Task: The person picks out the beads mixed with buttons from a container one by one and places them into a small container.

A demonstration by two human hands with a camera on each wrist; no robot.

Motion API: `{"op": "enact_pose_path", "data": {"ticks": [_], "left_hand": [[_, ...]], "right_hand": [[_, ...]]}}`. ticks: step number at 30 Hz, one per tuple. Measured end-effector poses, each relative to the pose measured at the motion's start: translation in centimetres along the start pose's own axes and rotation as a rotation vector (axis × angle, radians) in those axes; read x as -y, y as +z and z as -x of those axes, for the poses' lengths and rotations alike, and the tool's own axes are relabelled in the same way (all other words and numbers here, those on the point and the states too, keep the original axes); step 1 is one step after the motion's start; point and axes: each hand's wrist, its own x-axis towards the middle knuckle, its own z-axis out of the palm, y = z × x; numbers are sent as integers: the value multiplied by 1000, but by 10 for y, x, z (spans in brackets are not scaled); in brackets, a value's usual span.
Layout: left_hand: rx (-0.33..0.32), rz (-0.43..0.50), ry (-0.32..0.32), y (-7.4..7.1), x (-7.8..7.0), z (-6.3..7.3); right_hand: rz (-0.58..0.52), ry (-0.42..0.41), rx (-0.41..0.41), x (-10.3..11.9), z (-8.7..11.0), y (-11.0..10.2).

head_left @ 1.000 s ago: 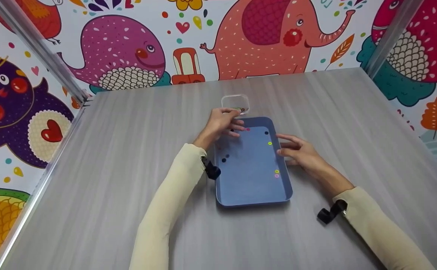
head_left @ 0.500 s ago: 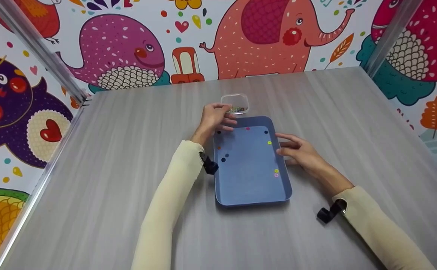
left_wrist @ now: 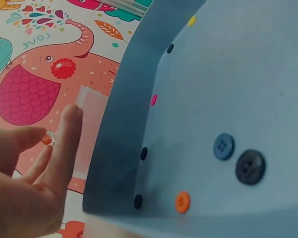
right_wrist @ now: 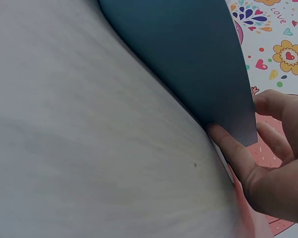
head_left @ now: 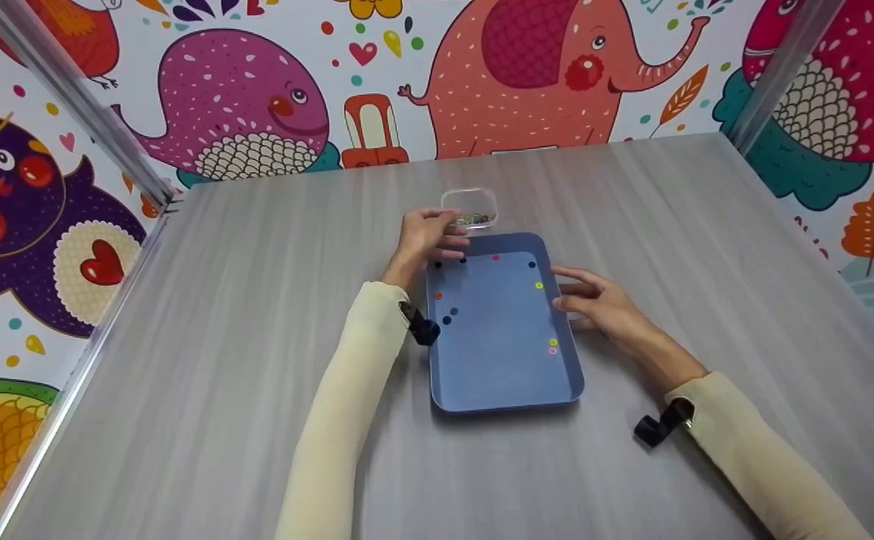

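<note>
My left hand (head_left: 423,238) is over the far left corner of a blue tray (head_left: 508,386), close to a clear plastic box (head_left: 470,196). Between thumb and forefinger it pinches a small clear round piece (left_wrist: 48,139), plain in the left wrist view; its exact kind is hard to tell. My right hand (head_left: 603,304) touches the tray's right wall with its fingertips, the fingers loosely extended. Several small buttons lie in the tray, among them an orange button (left_wrist: 182,202), a black button (left_wrist: 250,167), a blue button (left_wrist: 224,146) and a pink button (left_wrist: 153,100).
Small coloured pieces (head_left: 474,220) lie inside the clear box, just behind the tray. A grey wood-grain table (head_left: 256,337) surrounds both. Printed cartoon walls (head_left: 241,105) and metal posts (head_left: 80,105) bound the table at the back and sides.
My left hand has moved left and slightly back from in front of the clear box, uncovering more of its pieces and the orange button. My right hand has stayed at the tray's wall.
</note>
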Motion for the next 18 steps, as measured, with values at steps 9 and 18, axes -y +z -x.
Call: {"op": "enact_pose_path", "data": {"ticks": [9,18], "left_hand": [[-11,39,-42,-1,1,-2],[-14,48,-42,-3,3,-3]], "right_hand": [[-16,-1,15,1,2,-1],[-30,-2,7,0,1,0]]}}
